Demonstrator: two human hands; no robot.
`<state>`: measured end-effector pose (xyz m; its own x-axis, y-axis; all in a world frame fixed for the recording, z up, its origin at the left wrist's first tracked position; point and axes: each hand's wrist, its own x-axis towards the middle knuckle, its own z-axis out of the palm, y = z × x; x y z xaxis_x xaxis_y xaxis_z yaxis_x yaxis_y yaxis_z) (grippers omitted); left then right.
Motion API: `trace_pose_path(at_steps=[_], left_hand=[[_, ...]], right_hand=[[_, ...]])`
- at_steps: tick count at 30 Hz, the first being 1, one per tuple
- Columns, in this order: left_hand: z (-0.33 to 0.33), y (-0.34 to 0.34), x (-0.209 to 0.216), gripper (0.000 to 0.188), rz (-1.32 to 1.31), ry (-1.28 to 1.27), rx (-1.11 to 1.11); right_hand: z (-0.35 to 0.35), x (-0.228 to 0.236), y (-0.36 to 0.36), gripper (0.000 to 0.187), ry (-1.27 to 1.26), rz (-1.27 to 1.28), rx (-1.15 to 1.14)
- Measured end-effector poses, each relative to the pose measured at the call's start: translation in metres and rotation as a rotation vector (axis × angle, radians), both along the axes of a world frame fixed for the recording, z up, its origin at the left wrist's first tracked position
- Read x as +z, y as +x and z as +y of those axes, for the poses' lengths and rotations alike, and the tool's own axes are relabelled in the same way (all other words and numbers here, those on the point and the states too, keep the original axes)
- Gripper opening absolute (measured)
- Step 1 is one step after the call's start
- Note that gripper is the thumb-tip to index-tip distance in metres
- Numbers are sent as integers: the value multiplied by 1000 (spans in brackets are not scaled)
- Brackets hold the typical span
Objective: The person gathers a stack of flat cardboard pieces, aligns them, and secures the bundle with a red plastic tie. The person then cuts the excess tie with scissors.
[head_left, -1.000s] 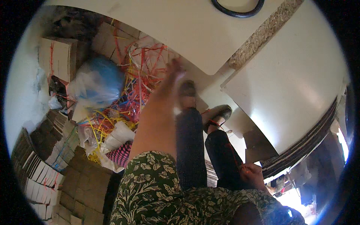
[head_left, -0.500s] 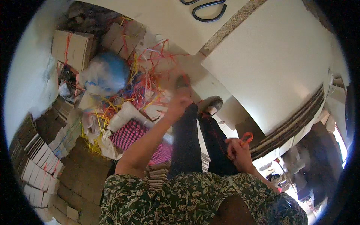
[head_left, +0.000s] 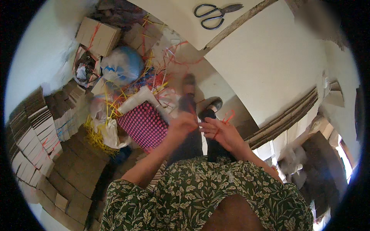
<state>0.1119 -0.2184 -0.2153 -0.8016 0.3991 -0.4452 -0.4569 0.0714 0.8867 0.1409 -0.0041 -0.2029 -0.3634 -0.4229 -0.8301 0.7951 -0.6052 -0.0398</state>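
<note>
A thin red plastic string (head_left: 230,115) is looped about my right hand (head_left: 225,134), crossing its fingers. Those fingers stretch toward my left hand and keep the string between them, with a loop standing up past the thumb. My left hand (head_left: 183,126) is closed in a pinch on a stretch of the same string, though motion smears its fingertips. Both hands are close together in front of my dark trousers, fingertips almost meeting.
Black-handled scissors (head_left: 214,15) lie on a pale table (head_left: 266,65). To the left are a pink-dotted cushion (head_left: 144,125), tangled red and yellow strings (head_left: 102,138), a blue-and-white bag (head_left: 121,67), a cardboard box (head_left: 98,36) and stacked cardboard (head_left: 73,169).
My right hand has moved left and up, its curled fingers stretching out. My left hand has come slightly down, so the two are nearer each other. The scissors show more fully as the view shifted.
</note>
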Motion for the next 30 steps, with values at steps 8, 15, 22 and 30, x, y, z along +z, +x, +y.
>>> trace_pose_path(at_steps=[8,15,22,30], left_hand=[[66,7,83,16,140,311,-187],[69,-23,128,10,77,431,-324],[95,-81,214,19,5,419,-409],[68,-169,204,12,-13,17,-821]], right_hand=[[15,59,-39,44,-102,87,-206],[83,154,-58,39,65,435,-399],[137,217,-45,27,189,731,-588],[184,303,-37,21,479,1011,-794]])
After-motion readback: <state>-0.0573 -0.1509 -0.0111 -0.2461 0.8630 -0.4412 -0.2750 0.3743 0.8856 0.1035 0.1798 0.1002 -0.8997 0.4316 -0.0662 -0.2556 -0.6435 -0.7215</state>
